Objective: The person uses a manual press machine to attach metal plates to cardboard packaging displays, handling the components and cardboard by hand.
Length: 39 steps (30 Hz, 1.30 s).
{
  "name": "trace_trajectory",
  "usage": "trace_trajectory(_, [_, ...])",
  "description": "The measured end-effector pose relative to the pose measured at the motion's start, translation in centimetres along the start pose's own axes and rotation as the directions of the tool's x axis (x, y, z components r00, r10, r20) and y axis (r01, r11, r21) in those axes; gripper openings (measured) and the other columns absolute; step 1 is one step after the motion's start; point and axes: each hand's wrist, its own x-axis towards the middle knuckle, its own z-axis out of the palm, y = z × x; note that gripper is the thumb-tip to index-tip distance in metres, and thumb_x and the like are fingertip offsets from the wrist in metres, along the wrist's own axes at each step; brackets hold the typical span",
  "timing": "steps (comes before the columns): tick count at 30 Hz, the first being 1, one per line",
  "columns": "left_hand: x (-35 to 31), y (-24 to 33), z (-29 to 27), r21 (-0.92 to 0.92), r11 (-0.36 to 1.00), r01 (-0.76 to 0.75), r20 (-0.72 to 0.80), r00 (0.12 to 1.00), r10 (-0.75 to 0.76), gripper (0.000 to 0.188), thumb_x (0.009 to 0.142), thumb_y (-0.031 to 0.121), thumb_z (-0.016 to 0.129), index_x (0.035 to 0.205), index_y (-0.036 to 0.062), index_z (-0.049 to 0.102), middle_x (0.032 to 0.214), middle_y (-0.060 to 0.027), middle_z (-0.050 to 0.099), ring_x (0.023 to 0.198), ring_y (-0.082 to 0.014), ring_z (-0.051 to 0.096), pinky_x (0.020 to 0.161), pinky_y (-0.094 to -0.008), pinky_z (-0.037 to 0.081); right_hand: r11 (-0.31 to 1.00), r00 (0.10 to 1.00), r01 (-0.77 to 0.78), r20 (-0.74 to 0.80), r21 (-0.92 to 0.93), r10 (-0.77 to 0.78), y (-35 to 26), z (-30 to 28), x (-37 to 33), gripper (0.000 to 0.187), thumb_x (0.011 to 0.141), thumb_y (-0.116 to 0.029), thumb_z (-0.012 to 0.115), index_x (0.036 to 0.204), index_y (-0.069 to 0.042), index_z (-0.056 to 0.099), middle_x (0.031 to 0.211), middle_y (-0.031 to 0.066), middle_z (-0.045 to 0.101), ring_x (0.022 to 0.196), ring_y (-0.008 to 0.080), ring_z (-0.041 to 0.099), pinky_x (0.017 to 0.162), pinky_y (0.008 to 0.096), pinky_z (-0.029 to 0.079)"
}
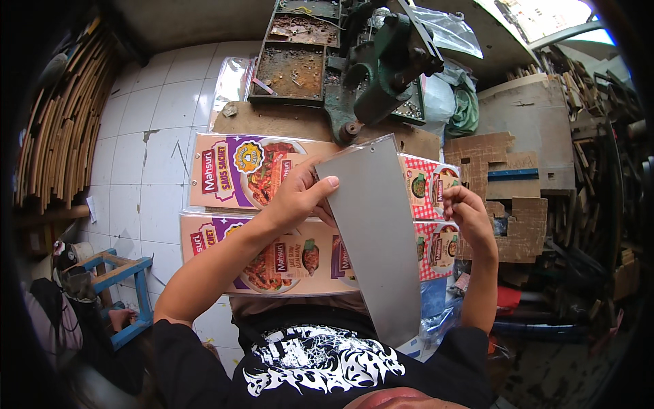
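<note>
My left hand [306, 194] grips the left edge of a long, plain grey panel [381, 238], thumb on its face. The panel is tilted, its far end near the foot of a green bench press [375, 82]. Curled with fingertips together, my right hand [469, 213] is to the right of the panel; anything in its fingers is too small to make out. Under the panel lie printed food-advert panels, an upper one [225, 194] and a lower one [306, 283], with red-checked right ends. The grey panel hides their middle parts.
Divided metal trays [289, 71] with small loose bits flank the press. Cut brown boards [507, 232] and a green plastic bag [465, 109] are on the right. A blue-framed stool [139, 290] and stacked strips [65, 129] stand left, on or beside the white tiled floor [160, 163].
</note>
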Motion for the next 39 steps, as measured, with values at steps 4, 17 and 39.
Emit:
trace_trajectory(4, [-0.2, -0.2, -0.4, -0.004, 1.0, -0.004, 0.028, 1.0, 0.004, 0.04, 0.097, 0.02, 0.053, 0.128, -0.0036, 0.04, 0.097, -0.0187, 0.065, 0.076, -0.0262, 0.071, 0.059, -0.0352, 0.063, 0.993, 0.989, 0.085, 0.129, -0.078, -0.074, -2.9, 2.8, 5.0, 0.027, 0.093, 0.009, 0.038, 0.11, 0.005, 0.058, 0.107, 0.0123, 0.063, 0.099, 0.0197, 0.066, 0.093, 0.0329, 0.055])
trace_trajectory(17, [-1.0, -0.1, -0.4, -0.077, 0.996, -0.033, 0.113, 0.993, 0.042, 0.03, 0.096, 0.024, 0.058, 0.11, 0.0001, 0.047, 0.098, -0.0143, 0.061, 0.083, -0.0245, 0.068, 0.059, -0.0386, 0.063, 0.887, 0.838, 0.44, 0.417, -0.138, -0.351, -4.3, 11.7, 14.8, 0.05, 0.093, 0.009, 0.054, 0.14, -0.006, 0.044, 0.13, 0.0101, 0.06, 0.117, 0.0133, 0.057, 0.097, 0.0289, 0.048])
trace_trajectory(39, [-0.8, 0.2, -0.4, -0.125, 0.992, -0.026, 0.14, 0.989, 0.043, 0.03, 0.098, 0.023, 0.056, 0.113, -0.0004, 0.045, 0.096, -0.0153, 0.063, 0.078, -0.0241, 0.07, 0.06, -0.035, 0.062, 0.824, 0.692, 0.554, 0.617, -0.121, -0.375, -3.0, 14.6, 16.0, 0.065, 0.097, -0.001, 0.05, 0.15, -0.034, 0.029, 0.15, 0.0143, 0.042, 0.147, 0.0308, 0.023, 0.12, 0.0497, 0.016])
